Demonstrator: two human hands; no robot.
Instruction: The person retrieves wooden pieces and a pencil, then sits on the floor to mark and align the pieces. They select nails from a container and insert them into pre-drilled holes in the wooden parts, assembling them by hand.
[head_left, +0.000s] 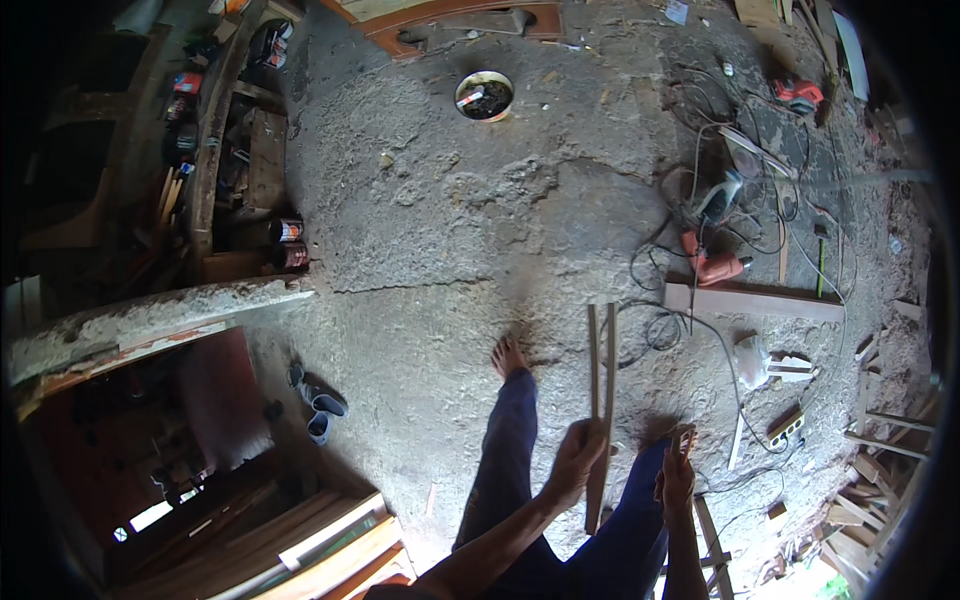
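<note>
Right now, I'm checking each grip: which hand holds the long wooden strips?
The left hand, closed around the strips; the right hand, farther right, is apart from them.

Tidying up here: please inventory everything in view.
Wooden strips: two, brown, lower centre
Small item: one, colour unclear, lower right
Tub: one, pale, top centre
Power tools: at least two, reddish, right
Plank: one, brown, right
Plastic bag: one, whitish, right
Power strip: one, pale, lower right
Cables: several, mostly dark, right
Cans: two, dark, left
Footwear: count unclear, grey, left
Boards: several, brown, lower left
Legs: two, blue trousers, bottom
Left hand: one, lower centre
Right hand: one, lower right
</note>
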